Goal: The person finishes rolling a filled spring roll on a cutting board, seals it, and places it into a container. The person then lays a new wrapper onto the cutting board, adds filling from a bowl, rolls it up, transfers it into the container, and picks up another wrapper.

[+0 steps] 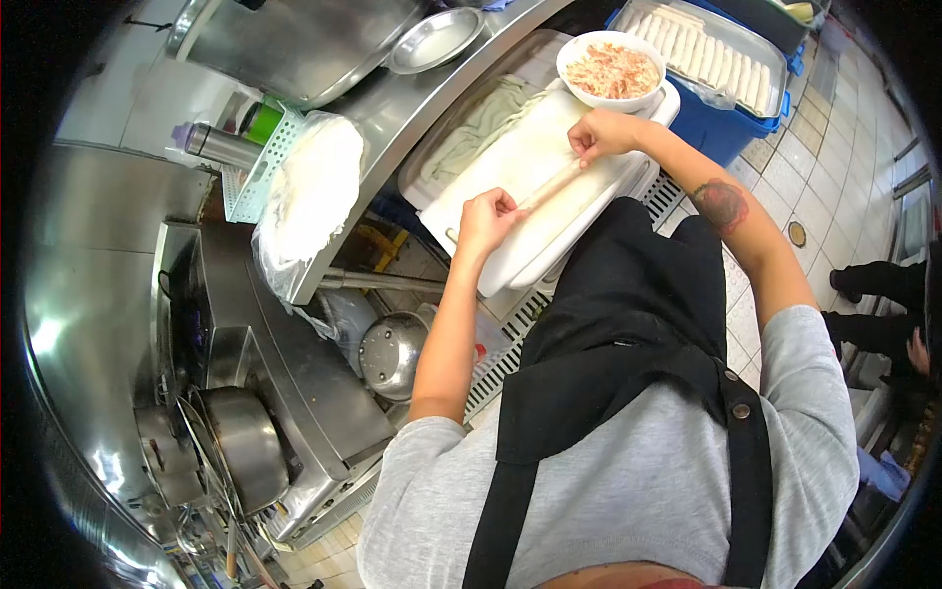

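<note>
A thin pale roll (551, 188) lies slantwise over the white work surface (471, 191). My left hand (488, 221) pinches its near-left end, fingers closed. At its far-right end, my right hand (601, 137) is closed with thumb and fingertips together. Sheets of pale wrapper or dough seem to lie under the roll, but their edges are hard to make out. Just beyond my right hand stands a white bowl (563, 65) of shredded orange-and-white filling (616, 73). Finished-looking white rolls (702, 49) fill a tray at the upper right.
A blue container (711, 133) supports the tray of rolls. Crumpled pale cloth (491, 118) lies left of the work surface. A steel counter (392, 128) holds a metal dish (437, 41) and a white bagged mass (312, 191). Another person's dark-clad legs (878, 304) are at right.
</note>
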Motion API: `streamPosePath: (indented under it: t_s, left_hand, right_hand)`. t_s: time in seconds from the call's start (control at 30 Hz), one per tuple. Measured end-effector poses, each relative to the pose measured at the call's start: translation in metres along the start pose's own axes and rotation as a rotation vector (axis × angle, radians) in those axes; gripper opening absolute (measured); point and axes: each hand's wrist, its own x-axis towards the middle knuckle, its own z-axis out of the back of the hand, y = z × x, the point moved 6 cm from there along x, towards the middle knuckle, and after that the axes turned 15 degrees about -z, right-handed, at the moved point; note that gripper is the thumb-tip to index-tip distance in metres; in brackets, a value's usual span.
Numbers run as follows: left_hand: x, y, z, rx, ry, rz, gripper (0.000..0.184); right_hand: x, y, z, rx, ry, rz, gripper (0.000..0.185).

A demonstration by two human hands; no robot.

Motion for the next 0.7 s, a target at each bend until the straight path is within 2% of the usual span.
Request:
streamPosePath:
  t_s: [0.27, 0.37, 0.47, 0.7]
  left_hand:
    - [0.008, 0.017, 0.008, 0.066, 0.003, -0.002, 0.019]
    - [0.01, 0.025, 0.007, 0.04, 0.014, 0.054, 0.017]
    - [0.006, 0.027, 0.007, -0.015, -0.085, -0.033, 0.015]
    - [-0.038, 0.023, 0.013, 0.012, -0.315, -0.049, 0.014]
  right_hand:
    - [0.014, 0.008, 0.002, -0.218, -0.052, -0.006, 0.02]
    - [-0.001, 0.043, -0.008, -0.105, -0.233, 0.316, 0.027]
    - [-0.009, 0.05, -0.028, -0.197, -0.248, 0.369, 0.036]
    - [-0.005, 0.058, -0.036, -0.255, -0.253, 0.337, 0.036]
